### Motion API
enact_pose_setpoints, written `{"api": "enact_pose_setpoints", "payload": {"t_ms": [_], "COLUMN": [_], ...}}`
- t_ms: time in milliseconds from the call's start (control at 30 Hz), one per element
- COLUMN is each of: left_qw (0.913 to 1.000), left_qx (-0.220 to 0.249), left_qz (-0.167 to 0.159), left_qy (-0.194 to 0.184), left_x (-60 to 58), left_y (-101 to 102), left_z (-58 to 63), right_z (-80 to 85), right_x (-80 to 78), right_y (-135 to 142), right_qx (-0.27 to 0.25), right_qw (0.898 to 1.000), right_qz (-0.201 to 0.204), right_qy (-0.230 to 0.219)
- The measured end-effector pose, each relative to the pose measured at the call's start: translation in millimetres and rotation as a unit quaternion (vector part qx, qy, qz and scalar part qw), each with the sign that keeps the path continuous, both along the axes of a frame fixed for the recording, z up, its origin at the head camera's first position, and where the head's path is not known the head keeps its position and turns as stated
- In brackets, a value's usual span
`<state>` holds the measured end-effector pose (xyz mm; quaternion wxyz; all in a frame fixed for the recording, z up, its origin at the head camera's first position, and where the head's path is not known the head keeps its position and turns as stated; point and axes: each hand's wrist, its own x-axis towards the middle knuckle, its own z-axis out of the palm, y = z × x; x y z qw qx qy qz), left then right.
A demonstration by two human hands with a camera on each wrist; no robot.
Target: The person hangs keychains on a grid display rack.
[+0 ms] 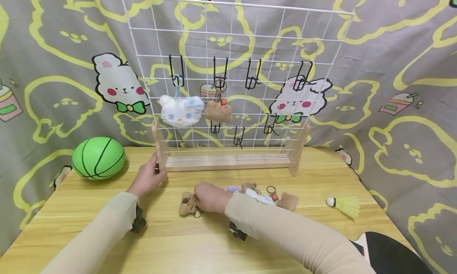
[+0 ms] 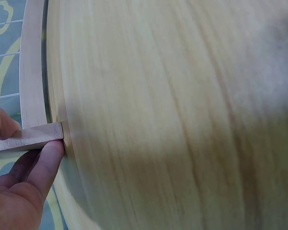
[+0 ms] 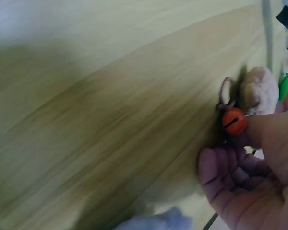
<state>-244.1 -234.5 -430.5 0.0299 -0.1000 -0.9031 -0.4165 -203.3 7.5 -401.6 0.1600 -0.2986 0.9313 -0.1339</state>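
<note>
At the rack's left end, my left hand point(image 1: 148, 178) grips the wooden foot point(image 2: 36, 136), thumb on one side and fingers on the other. The white wire grid point(image 1: 233, 4) stands upright on this wooden base. My right hand point(image 1: 213, 198) pinches a brown plush keychain point(image 1: 187, 204) low over the table; its orange bell point(image 3: 234, 121) and metal ring point(image 3: 225, 91) show beside the fingers. From two black hooks hang a white plush cat-face keychain point(image 1: 182, 112) and a brown plush keychain point(image 1: 218, 111).
More plush keychains point(image 1: 287, 202) lie in a heap right of my right hand, partly behind the sleeve. A green ball point(image 1: 98, 158) sits at the left, a yellow shuttlecock point(image 1: 344, 205) at the right. A black paddle point(image 1: 392, 252) lies at the front right. Several other black hooks point(image 1: 252, 81) carry nothing.
</note>
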Motion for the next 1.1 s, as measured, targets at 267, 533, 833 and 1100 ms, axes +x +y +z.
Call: {"api": "enact_pose_setpoints", "payload": {"t_ms": [267,533,833,1100], "left_qw": [1.0,1.0,1.0,1.0], "left_qx": [0.001,0.005,0.004,0.006], "left_qz": [0.004,-0.001,0.001,-0.001], "left_qy": [-0.004,-0.007,-0.004,-0.001], "left_x": [0.3,-1.2,-0.2,-0.8], "left_y": [0,1,2,0], "left_z": [0.3,-0.4,1.2,-0.2], "right_z": [-1.7,-0.2,10.1,9.1], "right_x": [-4.7,-5.0,-3.7,-5.2], "right_y": [7,17,35,46], "right_qx": [-0.016,-0.084,-0.161,-0.304], "right_qw": [0.999,0.995,0.98,0.928], "right_qz": [0.029,0.034,-0.011,-0.019], "right_qy": [0.023,-0.029,-0.117,-0.214]}}
